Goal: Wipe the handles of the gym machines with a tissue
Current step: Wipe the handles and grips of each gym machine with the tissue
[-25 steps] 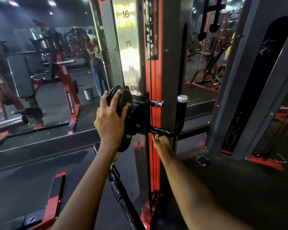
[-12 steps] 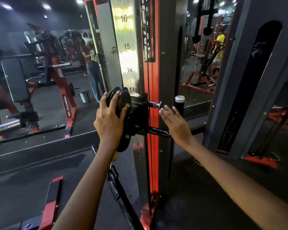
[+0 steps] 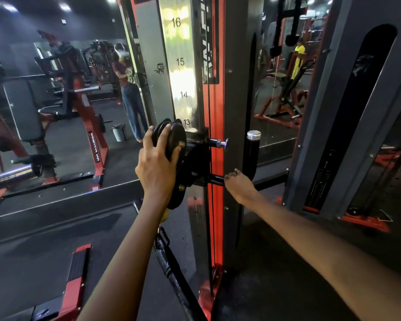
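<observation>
As seen half a second back, same story for the left grip (image 3: pixel 158 163): clamped round the rim of the black pulley wheel (image 3: pixel 171 141), fingers over the top, thumb lower on the face, just under the 13 on the numbered upright (image 3: pixel 183 66). No shift there.

Big change on the other side though. Right grip (image 3: pixel 240 186) earlier up high with fingers fairly straight, next to the pin knob (image 3: pixel 221 143). Now dropped down and curled onto the horizontal run of the black handle (image 3: pixel 252 156), fingertips (image 3: pixel 232 176) hooked over the bar, right beside the red frame (image 3: pixel 215 112). So clamped on the handle, not apart.

Handle itself sticking out of the carriage to the right, then bending upward, chrome cap on top, well clear of the fingers.

Tissue: can't tell where, no white showing around the right grip, possibly tucked under the palm but honestly not visible.

Also around: a black bar attachment (image 3: pixel 171 262) hanging below the pulley toward the floor, and a mirror (image 3: pixel 56 112) to the left reflecting a person in jeans.
</observation>
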`<control>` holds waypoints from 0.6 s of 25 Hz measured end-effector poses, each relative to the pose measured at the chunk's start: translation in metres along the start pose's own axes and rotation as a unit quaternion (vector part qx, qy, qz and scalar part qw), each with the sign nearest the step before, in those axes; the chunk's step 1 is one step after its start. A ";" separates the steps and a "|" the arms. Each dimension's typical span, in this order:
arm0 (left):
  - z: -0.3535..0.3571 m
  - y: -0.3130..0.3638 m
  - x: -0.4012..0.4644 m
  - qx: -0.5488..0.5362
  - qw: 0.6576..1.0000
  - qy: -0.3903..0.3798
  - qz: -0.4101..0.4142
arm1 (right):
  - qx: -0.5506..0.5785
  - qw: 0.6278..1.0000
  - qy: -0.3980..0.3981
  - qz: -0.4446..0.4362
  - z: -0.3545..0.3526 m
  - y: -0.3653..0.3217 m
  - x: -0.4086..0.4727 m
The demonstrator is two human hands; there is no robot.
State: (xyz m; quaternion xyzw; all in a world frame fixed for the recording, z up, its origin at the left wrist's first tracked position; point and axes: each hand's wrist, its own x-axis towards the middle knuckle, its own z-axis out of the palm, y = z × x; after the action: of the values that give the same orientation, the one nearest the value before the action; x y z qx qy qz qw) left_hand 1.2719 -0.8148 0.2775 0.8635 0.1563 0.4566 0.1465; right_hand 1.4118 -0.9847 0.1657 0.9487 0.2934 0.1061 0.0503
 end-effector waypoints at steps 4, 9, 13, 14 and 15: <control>0.002 -0.001 -0.003 -0.003 1.000 0.001 0.008 | 0.145 0.986 0.057 0.056 0.023 0.005 -0.009; 0.002 0.001 0.001 -0.002 1.000 0.004 0.008 | 0.212 0.974 -0.011 0.074 -0.024 -0.018 0.011; 0.004 -0.002 -0.003 -0.005 1.000 0.009 0.017 | 0.083 0.990 -0.071 0.090 -0.016 -0.015 0.007; 0.004 -0.003 -0.002 -0.007 1.000 0.013 0.018 | 0.073 0.991 -0.042 0.102 -0.014 -0.015 0.010; 0.005 -0.003 -0.001 -0.009 1.000 0.016 0.015 | 0.081 0.992 -0.020 0.095 -0.015 -0.017 0.014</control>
State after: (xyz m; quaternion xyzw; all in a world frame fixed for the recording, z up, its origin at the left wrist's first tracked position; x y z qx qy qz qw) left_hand 1.2749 -0.8134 0.2729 0.8569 0.1418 0.4741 0.1446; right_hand 1.4103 -0.9627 0.1797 0.9752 0.2084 0.0676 -0.0314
